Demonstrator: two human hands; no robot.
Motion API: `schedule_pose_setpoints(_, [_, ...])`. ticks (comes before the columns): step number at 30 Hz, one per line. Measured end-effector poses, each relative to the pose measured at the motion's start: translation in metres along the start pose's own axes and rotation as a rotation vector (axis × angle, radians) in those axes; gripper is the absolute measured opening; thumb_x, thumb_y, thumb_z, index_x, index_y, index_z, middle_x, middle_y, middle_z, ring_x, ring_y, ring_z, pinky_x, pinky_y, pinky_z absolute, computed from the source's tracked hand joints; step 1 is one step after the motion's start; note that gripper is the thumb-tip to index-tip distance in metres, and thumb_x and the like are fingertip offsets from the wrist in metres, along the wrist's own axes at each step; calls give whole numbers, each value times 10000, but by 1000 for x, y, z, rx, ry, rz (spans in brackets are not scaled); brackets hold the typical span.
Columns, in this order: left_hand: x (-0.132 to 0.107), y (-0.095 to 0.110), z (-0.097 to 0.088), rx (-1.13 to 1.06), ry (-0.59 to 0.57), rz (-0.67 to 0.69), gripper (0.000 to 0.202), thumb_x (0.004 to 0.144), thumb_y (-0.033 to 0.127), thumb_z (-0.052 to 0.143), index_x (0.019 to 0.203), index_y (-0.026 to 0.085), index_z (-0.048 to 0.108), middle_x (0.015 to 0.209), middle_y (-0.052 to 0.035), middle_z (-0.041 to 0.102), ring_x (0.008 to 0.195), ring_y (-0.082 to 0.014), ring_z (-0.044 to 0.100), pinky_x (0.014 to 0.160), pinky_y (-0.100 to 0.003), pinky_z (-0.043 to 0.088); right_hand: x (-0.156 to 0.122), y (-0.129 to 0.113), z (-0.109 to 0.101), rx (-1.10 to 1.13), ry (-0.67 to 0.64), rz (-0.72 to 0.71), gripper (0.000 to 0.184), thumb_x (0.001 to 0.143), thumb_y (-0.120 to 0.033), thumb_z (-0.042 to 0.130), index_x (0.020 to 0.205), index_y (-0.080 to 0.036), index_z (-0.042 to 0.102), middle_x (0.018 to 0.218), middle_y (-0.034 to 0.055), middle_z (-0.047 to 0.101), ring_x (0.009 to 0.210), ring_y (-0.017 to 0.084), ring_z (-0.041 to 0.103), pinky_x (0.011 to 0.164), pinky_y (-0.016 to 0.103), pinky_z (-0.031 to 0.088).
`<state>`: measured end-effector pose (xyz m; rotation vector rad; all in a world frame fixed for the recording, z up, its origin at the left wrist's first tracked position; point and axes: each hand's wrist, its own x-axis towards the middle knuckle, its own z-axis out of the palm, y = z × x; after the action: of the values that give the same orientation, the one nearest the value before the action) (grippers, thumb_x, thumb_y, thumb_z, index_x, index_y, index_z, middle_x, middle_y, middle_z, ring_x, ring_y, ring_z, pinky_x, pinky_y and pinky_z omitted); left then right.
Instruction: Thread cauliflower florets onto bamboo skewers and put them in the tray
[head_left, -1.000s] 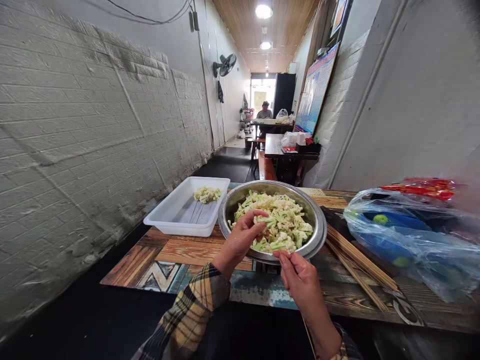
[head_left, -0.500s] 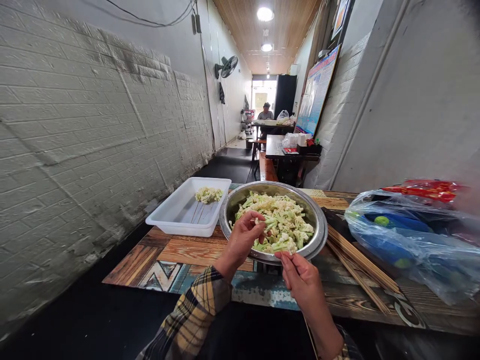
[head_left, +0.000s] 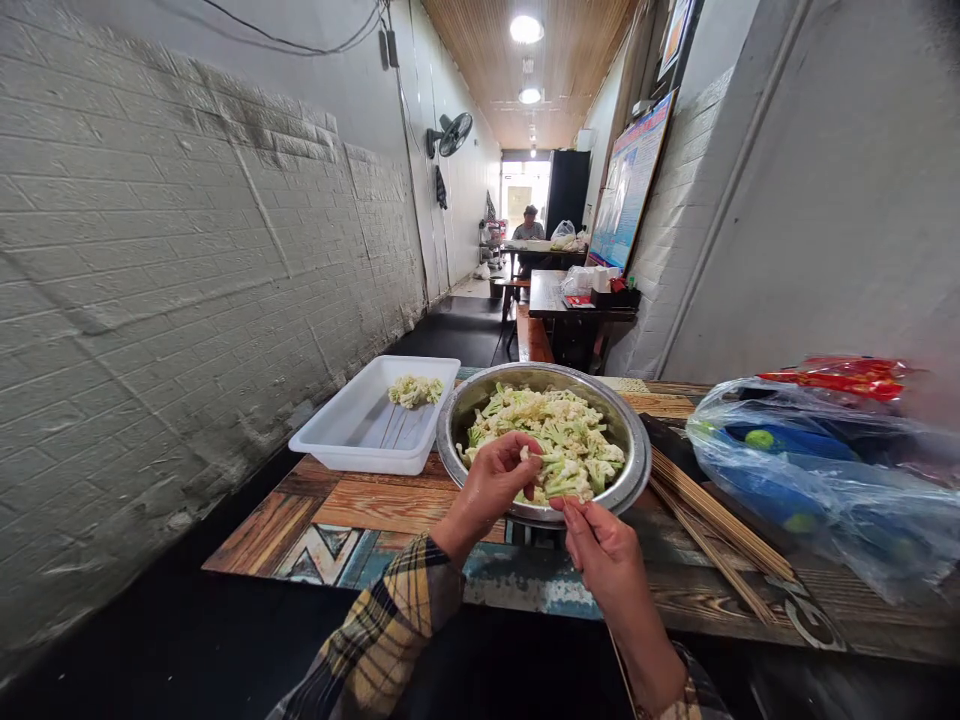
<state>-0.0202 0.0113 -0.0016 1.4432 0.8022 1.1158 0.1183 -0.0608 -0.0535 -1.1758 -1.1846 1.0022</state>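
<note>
A wide metal bowl point(head_left: 640, 455) full of cut cauliflower point(head_left: 559, 420) stands on the table. Over its near side, my left hand point(head_left: 487, 487) pinches a small cauliflower floret point(head_left: 525, 454), partly hidden by the fingers. My right hand point(head_left: 606, 548) is closed at the bowl's front rim, its thumb and fingertips gripping a thin wooden skewer point(head_left: 621, 665). The skewer's rear part shows below my right wrist; its middle is hidden by the hand. Left of the bowl, a white plastic tray point(head_left: 349, 457) holds skewered cauliflower point(head_left: 415, 391), with the sticks toward me.
Loose wooden skewers point(head_left: 724, 530) lie in a bundle right of the bowl. Beyond them sits a clear plastic bag point(head_left: 825, 490) with blue and green contents. The patterned table point(head_left: 390, 508) ends just before me. Farther back are another table point(head_left: 551, 290) and a seated person point(head_left: 529, 226).
My left hand has shifted slightly right and down with the floret, closer to my right hand. My right hand stays almost in place. The view has turned slightly.
</note>
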Motion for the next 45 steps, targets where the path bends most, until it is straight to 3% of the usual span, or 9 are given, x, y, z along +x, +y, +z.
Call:
schedule_pose_setpoints(13, [-2,-1,2,-108,52,18,209,754,344,656,825,174,557,623,51,493,501,-72,482,474,-194,422,-6,19,-5,32,-39,-3,520,870,-543,518,1064,-94,697,455,-76,367,406,75,333,410,208,253])
schedule_pose_setpoints(20, [-3,0,3,-135,69,-10,233,716,348,685,815,170,571,621,53,483,496,-64,458,462,-188,426,-8,12,-12,-17,-69,-19,488,867,-529,530,1060,-115,702,480,-71,363,426,75,333,420,204,269])
schedule_pose_setpoints(28, [-1,-3,2,-140,86,12,217,758,358,653,836,177,560,628,53,489,508,-73,501,456,-184,408,-16,6,-13,163,-105,136,525,812,-568,591,1030,-101,694,484,-94,272,416,55,217,382,187,164])
schedule_pose_setpoints(37, [-1,4,3,-196,59,-79,258,705,372,693,806,174,563,659,51,483,525,-84,554,443,-180,384,-10,15,-17,-93,-47,-76,488,882,-534,500,1024,-122,721,475,-61,388,436,94,372,442,221,317])
schedule_pose_setpoints(45, [0,2,3,-159,45,-72,221,711,338,689,782,163,575,591,63,460,469,-61,483,441,-182,396,-10,15,-16,-117,-39,-60,488,889,-525,492,1025,-113,717,482,-59,388,440,93,370,436,216,303])
